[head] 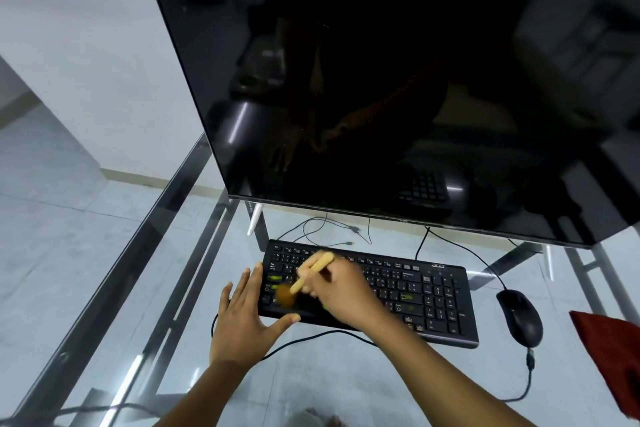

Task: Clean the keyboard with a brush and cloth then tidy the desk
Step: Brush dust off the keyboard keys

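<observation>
Centrally, item one: a black keyboard [391, 284], full width with number pad, lying flat on the glass surface [311, 374] just in front of a large dark monitor [381, 80]; a few keys show green markings. Item two: a brush [313, 269] with a pale wooden handle and a brown bristle head, blurred, set down on the keys at the keyboard's left part, the handle tilted up and away from the person. Item three: the right hand [346, 295], over the middle-left of the keyboard, its fingers curled round the lower handle of the brush and gripping it. Item four: the left hand [242, 322], palm down at the keyboard's left end, fingers straight and spread, holding nothing; the fingertips reach the left edge of the keyboard and the thumb lies along its front edge. Item five: a dark red cloth [613, 357], partly cut off by the right border of the view, lying on the surface well apart from the keyboard. Item six: a black mouse [519, 317], near the keyboard's right end, between keyboard and cloth, its cord trailing toward the person. Item seven: a black cable [311, 336] curving along the surface near the keyboard's front edge. Item eight: thin loose wires [329, 229] behind the keyboard, below the monitor's lower edge. Metal frame bars and pale floor tiles show through the glass.
</observation>
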